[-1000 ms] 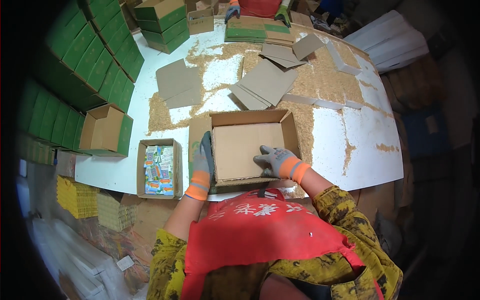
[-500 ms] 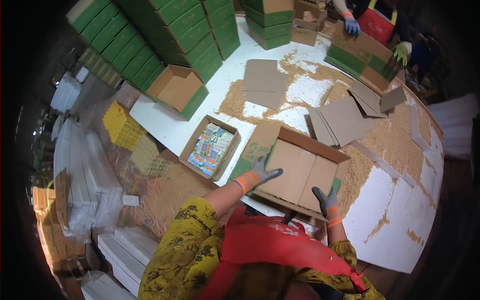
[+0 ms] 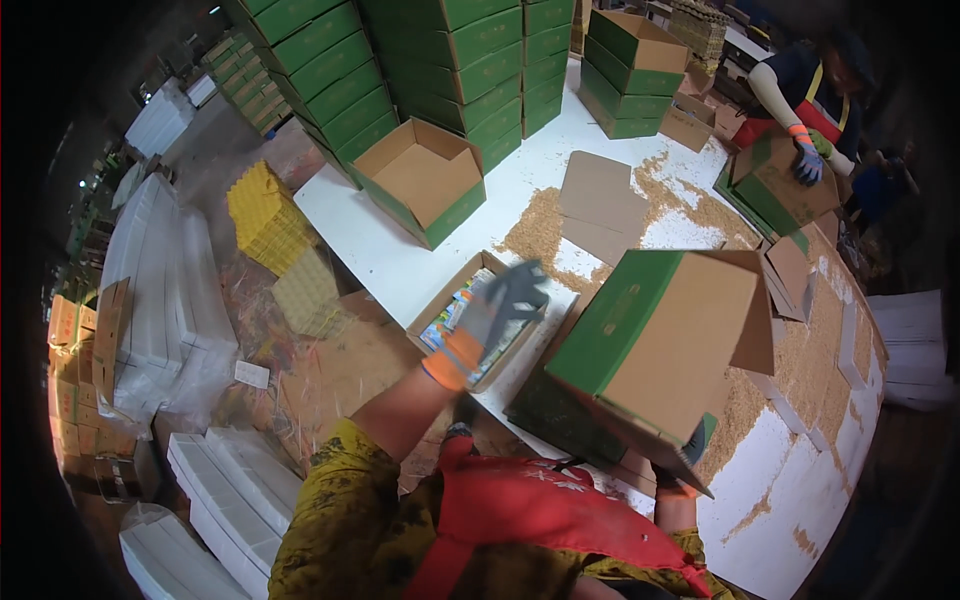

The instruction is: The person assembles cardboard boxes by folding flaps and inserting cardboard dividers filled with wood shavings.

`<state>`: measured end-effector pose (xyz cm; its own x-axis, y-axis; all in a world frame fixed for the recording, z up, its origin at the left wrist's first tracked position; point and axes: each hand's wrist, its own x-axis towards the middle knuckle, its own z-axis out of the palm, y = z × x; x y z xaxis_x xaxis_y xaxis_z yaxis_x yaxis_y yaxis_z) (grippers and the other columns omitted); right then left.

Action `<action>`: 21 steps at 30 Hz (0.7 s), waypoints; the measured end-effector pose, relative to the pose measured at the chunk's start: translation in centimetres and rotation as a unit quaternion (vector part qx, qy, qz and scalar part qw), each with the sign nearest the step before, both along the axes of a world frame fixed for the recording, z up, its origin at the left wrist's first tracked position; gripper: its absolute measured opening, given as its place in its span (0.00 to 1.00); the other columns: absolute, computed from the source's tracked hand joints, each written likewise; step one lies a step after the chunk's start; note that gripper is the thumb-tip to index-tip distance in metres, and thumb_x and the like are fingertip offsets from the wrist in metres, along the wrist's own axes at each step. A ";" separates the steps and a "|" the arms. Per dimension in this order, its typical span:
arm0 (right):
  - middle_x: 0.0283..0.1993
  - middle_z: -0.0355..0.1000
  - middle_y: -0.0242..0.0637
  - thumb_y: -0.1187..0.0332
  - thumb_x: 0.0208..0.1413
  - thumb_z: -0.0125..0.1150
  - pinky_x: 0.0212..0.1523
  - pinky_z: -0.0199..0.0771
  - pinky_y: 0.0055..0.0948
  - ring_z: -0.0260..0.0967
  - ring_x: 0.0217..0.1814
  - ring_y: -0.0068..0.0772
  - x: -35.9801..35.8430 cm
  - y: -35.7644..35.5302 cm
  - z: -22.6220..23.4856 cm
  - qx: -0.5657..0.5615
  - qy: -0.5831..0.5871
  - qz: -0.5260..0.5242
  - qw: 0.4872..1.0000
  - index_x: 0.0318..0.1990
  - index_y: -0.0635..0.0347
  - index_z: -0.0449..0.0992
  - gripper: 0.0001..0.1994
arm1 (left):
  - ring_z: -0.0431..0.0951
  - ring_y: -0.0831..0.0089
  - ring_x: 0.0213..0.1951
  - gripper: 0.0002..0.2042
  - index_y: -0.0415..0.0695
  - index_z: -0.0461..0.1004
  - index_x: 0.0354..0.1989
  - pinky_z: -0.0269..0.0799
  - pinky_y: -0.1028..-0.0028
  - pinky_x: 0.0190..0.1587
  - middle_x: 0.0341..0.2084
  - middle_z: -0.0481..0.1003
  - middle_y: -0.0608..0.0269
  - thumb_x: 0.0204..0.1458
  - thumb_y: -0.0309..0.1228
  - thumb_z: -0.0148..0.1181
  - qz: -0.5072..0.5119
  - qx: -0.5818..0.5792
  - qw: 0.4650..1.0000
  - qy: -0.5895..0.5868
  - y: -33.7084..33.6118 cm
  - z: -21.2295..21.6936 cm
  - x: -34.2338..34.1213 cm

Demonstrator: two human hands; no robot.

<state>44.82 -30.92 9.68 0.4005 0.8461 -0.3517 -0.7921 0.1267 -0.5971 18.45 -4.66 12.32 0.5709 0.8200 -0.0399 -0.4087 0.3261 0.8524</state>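
Observation:
A green-and-brown cardboard box is tipped up on the table in front of me, a flap sticking out at its far right. My right hand, gloved in grey, grips its near right edge, mostly hidden behind the cardboard. Another green cardboard piece lies beneath the tilted box. My left hand, in a grey glove with an orange cuff, is over a small open carton of colourful printed packets. Its fingers are stretched out, slightly blurred, and partly cover the packets; whether they touch is unclear.
An open green carton stands at the table's left edge, before tall stacks of green boxes. Flat cardboard sheets lie among sawdust-like crumbs. Across the table, a co-worker's gloved hand touches another box. Yellow trays sit at left.
The box before me has gone from lying open-side up to tipped up. My left hand has left it and moved over the packet carton. The view has shifted; the co-worker's box is tilted differently.

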 end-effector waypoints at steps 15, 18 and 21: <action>0.65 0.62 0.44 0.52 0.64 0.50 0.64 0.66 0.40 0.63 0.64 0.41 -12.9 30.2 -1.2 0.091 0.005 -0.061 0.994 0.65 0.62 0.59 0.29 | 0.79 0.64 0.42 0.37 0.38 0.72 0.52 0.66 0.71 0.57 0.42 0.79 0.54 0.61 0.63 0.33 0.228 -0.024 0.964 0.132 42.9 -12.6 -29.2; 0.60 0.66 0.45 0.51 0.63 0.51 0.60 0.69 0.33 0.68 0.59 0.38 -16.0 34.9 -0.2 0.030 -0.147 -0.072 0.986 0.63 0.66 0.60 0.31 | 0.78 0.62 0.44 0.43 0.34 0.69 0.57 0.65 0.68 0.59 0.43 0.78 0.47 0.59 0.66 0.27 0.104 0.019 0.979 0.172 40.2 -13.1 -29.4; 0.56 0.70 0.40 0.55 0.60 0.57 0.56 0.73 0.33 0.70 0.55 0.35 -17.7 37.5 -0.2 0.016 -0.150 -0.042 0.988 0.61 0.63 0.64 0.27 | 0.74 0.63 0.52 0.46 0.34 0.67 0.60 0.61 0.69 0.63 0.52 0.74 0.48 0.58 0.68 0.22 -0.020 0.084 0.976 0.202 35.1 -12.5 -26.1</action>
<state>27.11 6.56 9.49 0.5512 0.8148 -0.1794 -0.5660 0.2072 -0.7979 -7.65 30.44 -0.14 0.5676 0.8120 -0.1358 -0.0176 0.1769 0.9841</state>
